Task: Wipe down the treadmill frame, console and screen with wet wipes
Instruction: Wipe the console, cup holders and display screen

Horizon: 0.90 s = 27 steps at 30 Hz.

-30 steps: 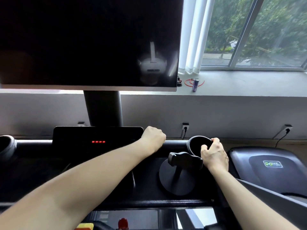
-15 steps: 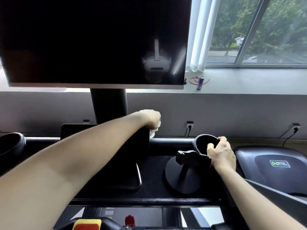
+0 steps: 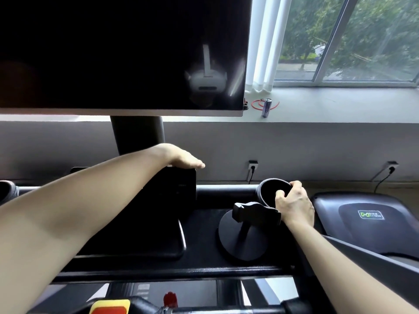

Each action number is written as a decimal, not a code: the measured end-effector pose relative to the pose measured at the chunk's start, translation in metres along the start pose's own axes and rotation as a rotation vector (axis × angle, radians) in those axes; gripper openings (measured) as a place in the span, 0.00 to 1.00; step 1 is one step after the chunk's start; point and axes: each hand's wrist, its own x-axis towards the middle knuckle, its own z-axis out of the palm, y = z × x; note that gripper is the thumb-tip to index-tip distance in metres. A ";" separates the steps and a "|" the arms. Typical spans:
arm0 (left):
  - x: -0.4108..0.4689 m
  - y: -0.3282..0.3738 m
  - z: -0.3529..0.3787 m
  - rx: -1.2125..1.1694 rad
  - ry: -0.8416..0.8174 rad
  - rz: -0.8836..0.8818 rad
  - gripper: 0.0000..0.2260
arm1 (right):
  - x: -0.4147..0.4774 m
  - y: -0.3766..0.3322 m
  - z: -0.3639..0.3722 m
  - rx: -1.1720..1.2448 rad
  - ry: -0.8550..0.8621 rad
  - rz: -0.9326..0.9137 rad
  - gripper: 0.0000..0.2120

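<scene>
The treadmill's big black screen (image 3: 113,53) fills the upper left on a dark post (image 3: 138,137). Below it stands the black console panel (image 3: 181,186). My left hand (image 3: 183,159) lies palm down along the panel's top edge, its fingers reaching over the back; no wipe shows under it. My right hand (image 3: 294,202) grips the rim of the round cup holder (image 3: 269,189) at the right end of the frame's crossbar (image 3: 222,191).
A black phone stand (image 3: 256,214) with a round base sits just left of my right hand. A neighbouring treadmill's cover (image 3: 367,216) lies at right. A can (image 3: 267,107) stands on the window sill. Wall sockets (image 3: 252,165) sit behind the bar. A red safety key (image 3: 170,299) is below.
My left hand rose from the crossbar to the console panel's top edge and flattened; the white wipe seen under it half a second ago is now hidden. My right hand stayed on the cup holder.
</scene>
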 end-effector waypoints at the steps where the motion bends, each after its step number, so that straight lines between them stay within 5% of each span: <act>1: 0.001 -0.004 -0.003 -0.082 -0.060 -0.007 0.29 | 0.001 0.000 0.001 0.002 0.003 -0.002 0.19; 4: 0.007 0.004 0.001 -0.437 -0.129 -0.043 0.30 | 0.003 0.000 0.002 -0.003 0.012 0.001 0.19; 7: 0.015 0.016 0.012 -0.546 -0.151 0.076 0.33 | 0.004 0.000 0.002 0.000 0.009 -0.004 0.20; 14: -0.010 -0.015 -0.002 -0.096 0.098 0.062 0.21 | 0.004 0.002 0.003 -0.001 0.009 0.004 0.21; 19: 0.004 -0.005 0.013 -0.473 0.118 0.124 0.21 | 0.002 -0.003 0.002 -0.016 0.004 0.008 0.21; 22: 0.005 0.004 0.019 -0.372 0.161 0.211 0.18 | -0.001 -0.004 -0.001 -0.011 -0.008 0.007 0.21; 27: -0.013 -0.029 0.016 -0.129 0.184 0.112 0.15 | -0.002 -0.003 -0.004 -0.030 -0.052 0.015 0.22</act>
